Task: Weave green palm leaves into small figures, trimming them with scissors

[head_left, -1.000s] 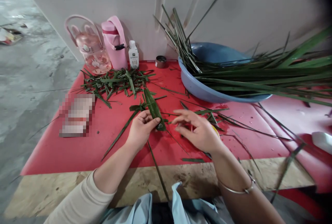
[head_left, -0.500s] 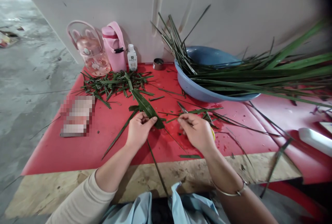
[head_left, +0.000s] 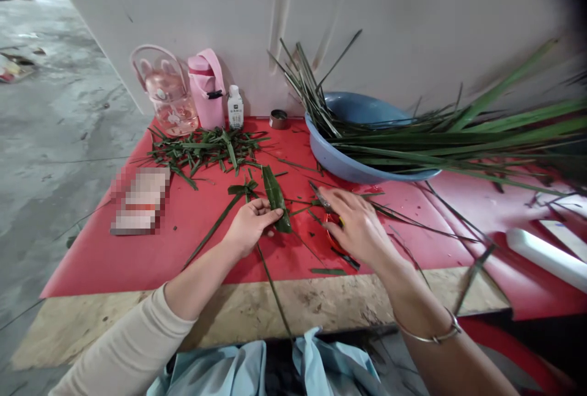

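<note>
My left hand (head_left: 252, 223) pinches a broad, dark green leaf piece (head_left: 276, 197) between thumb and fingers; the piece stands upright above the red surface. A thin leaf strand (head_left: 275, 286) runs from below this hand toward my lap. My right hand (head_left: 355, 219) lies over a pair of snips (head_left: 337, 243) with red handles and a grey metal blade pointing up and left. Its fingers are stretched out across the tool, not wrapped round it, and the palm hides part of the handles. Beside my left hand lies a knotted leaf (head_left: 243, 189) with a long tail.
A blue basin (head_left: 358, 170) full of long leaves stands at the back right. Short leaf cuttings (head_left: 206, 148) are heaped at the back left, before a pink jug (head_left: 172, 102), a pink bottle (head_left: 206, 93), a small white bottle (head_left: 235, 109) and a round tin (head_left: 277, 118).
My right hand has moved right and opened from a pinch, baring the snips' red handles. The leaf in my left hand looks shorter and stands more upright. The view has shifted slightly.
</note>
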Available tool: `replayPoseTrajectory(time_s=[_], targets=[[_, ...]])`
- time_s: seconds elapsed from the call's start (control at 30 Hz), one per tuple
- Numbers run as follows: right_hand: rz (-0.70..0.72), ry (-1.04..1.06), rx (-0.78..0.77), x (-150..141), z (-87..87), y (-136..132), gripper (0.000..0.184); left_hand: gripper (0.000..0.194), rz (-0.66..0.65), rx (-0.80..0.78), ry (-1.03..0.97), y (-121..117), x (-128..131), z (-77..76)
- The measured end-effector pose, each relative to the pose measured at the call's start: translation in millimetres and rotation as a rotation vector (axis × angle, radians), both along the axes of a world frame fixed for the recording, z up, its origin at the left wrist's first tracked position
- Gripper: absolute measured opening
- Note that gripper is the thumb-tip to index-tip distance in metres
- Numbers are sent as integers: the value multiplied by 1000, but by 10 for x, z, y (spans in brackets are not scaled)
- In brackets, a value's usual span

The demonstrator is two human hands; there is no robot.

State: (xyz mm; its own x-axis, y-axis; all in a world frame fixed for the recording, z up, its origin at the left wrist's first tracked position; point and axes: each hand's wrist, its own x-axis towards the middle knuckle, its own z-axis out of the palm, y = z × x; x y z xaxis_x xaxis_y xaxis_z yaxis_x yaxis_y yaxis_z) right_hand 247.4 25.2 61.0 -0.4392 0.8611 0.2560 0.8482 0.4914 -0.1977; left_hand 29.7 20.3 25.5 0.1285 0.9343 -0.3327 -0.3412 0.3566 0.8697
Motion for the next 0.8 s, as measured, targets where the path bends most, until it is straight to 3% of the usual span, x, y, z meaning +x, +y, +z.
replayPoseTrajectory(time_s=[0.1, 0.2, 0.43, 0.63, 0.8], targets=[[353, 238, -136, -238, -32, -41, 30, 32, 3, -1, -60, -5, 5, -42], [452, 406, -224, -463, -86, -9, 18, 29, 11, 14, -88, -15, -7, -58], [237, 683, -258, -677, -231, 171, 13, 38, 40, 110, -178, -24, -48, -54], [-6, 936, -323, -767, -417, 81, 7, 24, 158, 91, -110, -46, -2, -127], [-159, 1173, -478, -799, -439, 70, 30, 33, 85, 180, -85, -80, 31, -79]])
